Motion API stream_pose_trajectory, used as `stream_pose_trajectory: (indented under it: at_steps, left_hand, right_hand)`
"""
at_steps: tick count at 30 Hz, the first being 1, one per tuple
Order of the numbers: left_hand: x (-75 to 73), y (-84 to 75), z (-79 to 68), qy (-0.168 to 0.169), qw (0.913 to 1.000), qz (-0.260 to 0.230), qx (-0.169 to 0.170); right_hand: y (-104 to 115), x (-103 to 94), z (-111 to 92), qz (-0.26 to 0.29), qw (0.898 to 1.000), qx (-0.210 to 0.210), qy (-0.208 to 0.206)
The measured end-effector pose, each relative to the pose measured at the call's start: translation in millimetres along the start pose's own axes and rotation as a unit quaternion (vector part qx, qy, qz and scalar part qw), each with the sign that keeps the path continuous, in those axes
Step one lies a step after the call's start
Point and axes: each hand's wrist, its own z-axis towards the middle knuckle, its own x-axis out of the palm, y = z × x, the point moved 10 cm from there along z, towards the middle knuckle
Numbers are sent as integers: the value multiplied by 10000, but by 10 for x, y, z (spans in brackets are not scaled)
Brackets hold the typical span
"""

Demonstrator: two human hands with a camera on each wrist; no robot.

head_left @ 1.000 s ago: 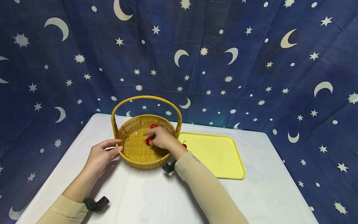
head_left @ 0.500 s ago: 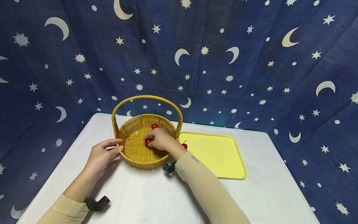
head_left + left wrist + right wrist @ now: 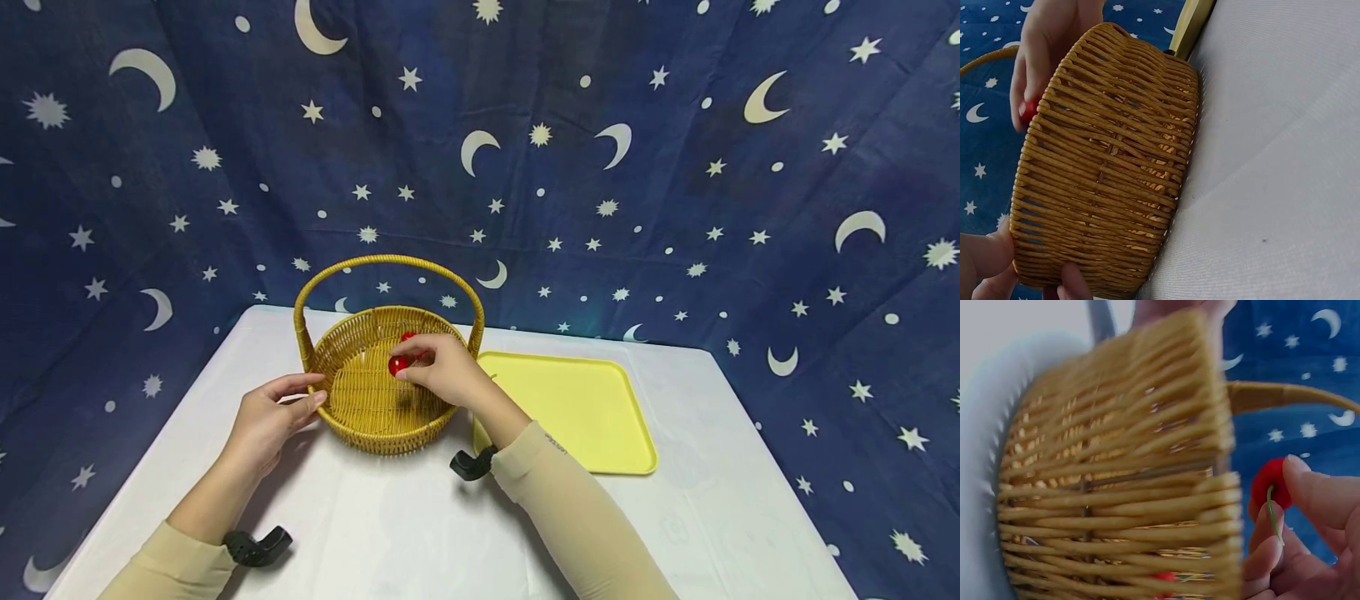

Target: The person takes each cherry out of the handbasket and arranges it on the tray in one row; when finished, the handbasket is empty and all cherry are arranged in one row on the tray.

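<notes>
My right hand [image 3: 444, 371] pinches a red cherry [image 3: 1271, 481] between thumb and fingers, its green stem hanging down in the right wrist view. Cherry and fingertips are up at the rim level of a round woven basket [image 3: 386, 437], over its inside in the head view. A second cherry [image 3: 408, 336] lies in the basket toward the back, partly behind the right hand. At the basket's left side, my left hand [image 3: 264, 423] holds the rim, thumb and fingers on either side of the wall.
A tall arched handle [image 3: 390, 259] rises over the basket. Right of it lies a yellow tray [image 3: 577, 408], partly behind the right wrist. Both stand on a white-covered table [image 3: 390, 525], with a dark blue star-and-moon cloth [image 3: 570, 208] behind.
My right hand has lifted the pinched cherry from low in the basket, up and slightly right. A cherry on the tray's left edge is now mostly hidden by the wrist. The left hand stays put.
</notes>
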Motion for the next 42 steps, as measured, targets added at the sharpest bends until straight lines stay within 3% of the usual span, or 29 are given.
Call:
stream_pose_trajectory:
  at_steps: [5,11,19,24,30,34,42]
  left_hand:
    - [-1,13,-3,-17,10000,0,-27]
    - [-1,15,-1,-30,10000,36,-40]
    - [-8,3,1,-48,10000,-10,-40]
    - [-11,6,5,-64,10000,-2,-48]
    - [-7,17,22,-54,10000,55,-54]
    - [-10,16,22,-50,10000,67,-28]
    - [-14,7,13,-56,10000,18,10]
  right_hand:
    - [-96,-190,-342,657,9974,174,-235]
    - [-400,-417,-771,1149,9914,391,-482]
    - [-981,-924,-1106,981,9777,1102,-1493]
    - [-1300,-1102,-1126,419,9706,1619,-1730]
    - [-1535,-1053,-1056,61,9691,1940,-1524]
    - [-1644,-994,-1017,-103,9677,2102,-1389]
    - [-1676,-963,-973,-567,9683,2024,-1350]
